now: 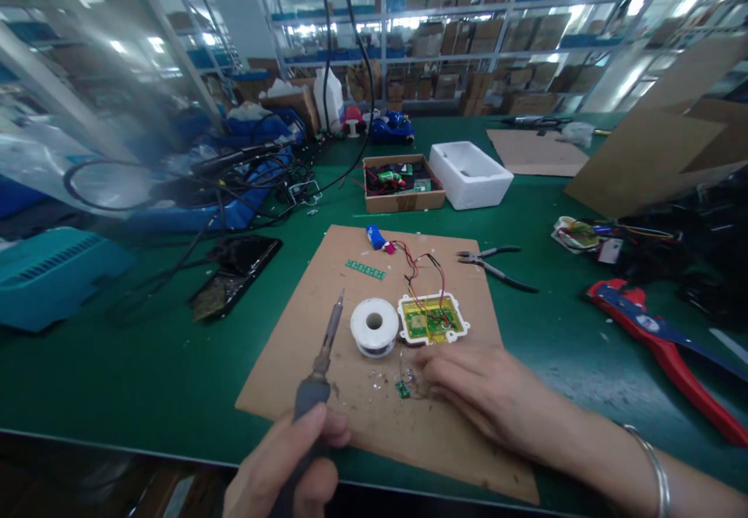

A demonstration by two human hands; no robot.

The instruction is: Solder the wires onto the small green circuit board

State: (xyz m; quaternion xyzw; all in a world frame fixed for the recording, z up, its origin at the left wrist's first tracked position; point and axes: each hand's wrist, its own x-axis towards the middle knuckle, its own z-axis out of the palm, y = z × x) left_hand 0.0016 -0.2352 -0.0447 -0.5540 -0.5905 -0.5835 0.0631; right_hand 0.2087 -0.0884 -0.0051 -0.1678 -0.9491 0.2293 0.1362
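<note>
My left hand (289, 463) is wrapped round the grey handle of a soldering iron (327, 347), whose tip points up and away over the cardboard sheet (298, 347). My right hand (479, 382) rests low on the cardboard with its fingers bent together; what lies between the fingertips is hidden. Just left of those fingertips is a small green circuit board (402, 389) with thin wires beside it. A white spool of solder wire (374, 328) lies on its side face behind the board. Beside the spool, an open white case (433, 318) holds a green circuit board, with red and black wires running to a blue battery (377, 237).
A strip of small green boards (365, 269) and cutting pliers (494, 261) lie farther back. Red-and-blue wire strippers (660, 339) are at right. Behind stand a parts carton (403, 185) and a white foam box (471, 175). At left are a black tray (237, 276) and tangled cables.
</note>
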